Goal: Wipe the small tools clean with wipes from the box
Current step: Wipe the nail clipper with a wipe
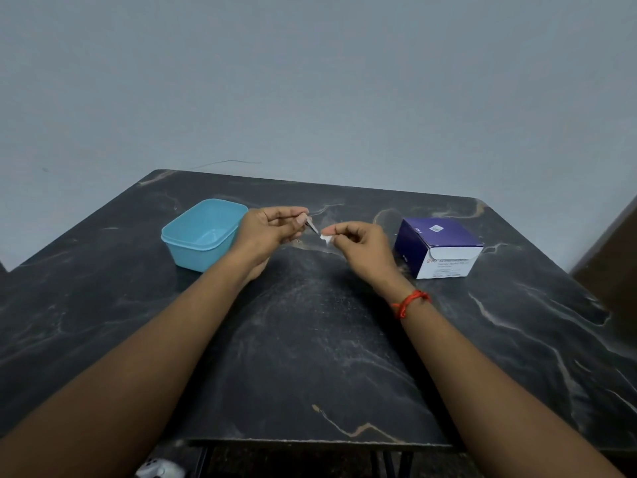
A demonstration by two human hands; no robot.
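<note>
Mid-task above the counter [310,339], my left hand [272,229] pinches a small tool [312,226], my right hand [358,248] pinches a wipe [325,239] at its tip; cleaning looks unfinished.

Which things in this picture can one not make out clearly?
Head view only:
small tool in the left hand: hand covers most, kind unclear;
wipe pinched by the right hand: mostly hidden in the pinch;
box print: too small to read;
white object below the table: cut off by bottom edge.

The table [310,339] looks like dark, veined, polished stone. The tub [203,236] is smooth blue plastic, the box [437,246] matt card. The small tool [312,227] glints like metal.
</note>
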